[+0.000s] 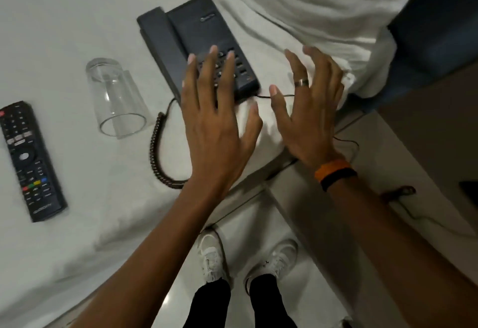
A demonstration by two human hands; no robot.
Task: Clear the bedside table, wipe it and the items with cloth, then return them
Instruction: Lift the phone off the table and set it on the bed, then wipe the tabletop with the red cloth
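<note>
Phone [186,32] at bed [77,17] edge, long axis running away; left hand [214,125] over its near end, right hand [310,113] just beside; fingers [208,69] spread, empty.

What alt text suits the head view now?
Two open, empty hands hover at a dark telephone on a white bed: left hand over its keypad, right hand beside it. A clear glass on its side and a black remote lie further left.

Remote [29,159] far left on bed [77,30], glass [116,97] on its side right of it, phone [196,45] right of glass, coiled cord [157,151] in front of phone. Left hand [214,120] over phone's near end, right hand [310,110] just right of phone.
</note>
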